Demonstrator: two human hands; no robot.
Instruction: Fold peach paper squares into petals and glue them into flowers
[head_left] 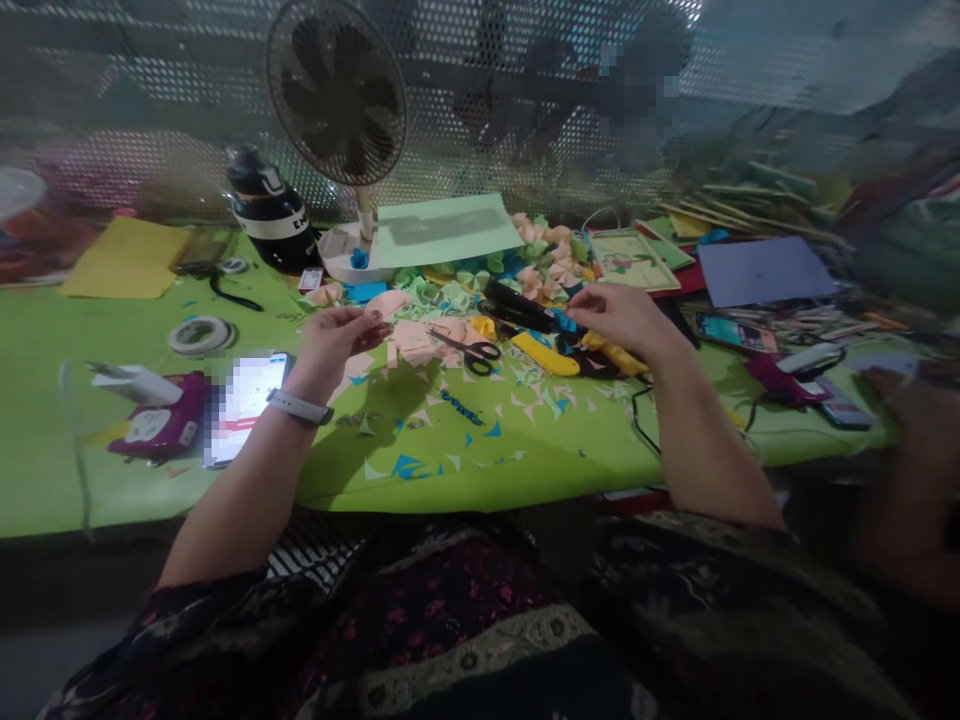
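Note:
My left hand (pixel 337 338) is raised above the green table (pixel 67 330), fingers pinched on a small pink paper piece (pixel 387 304). A white band sits on that wrist. My right hand (pixel 616 315) reaches over a black glue gun (pixel 520 304) near a blue scrap, with its fingers curled; whether they grip it I cannot tell. Black-handled scissors (pixel 472 350) lie between my hands among pink, blue and green paper scraps. Pink and green paper flowers (pixel 544 262) are piled behind.
A desk fan (pixel 337 95) stands at the back with a pale green sheet (pixel 442 230) beside it. A black bottle (pixel 270 212), tape rolls (pixel 199 335), a phone (pixel 247 403) and yellow paper (pixel 127 258) are at left. Another phone (pixel 733 333) and purple paper (pixel 761 270) lie right.

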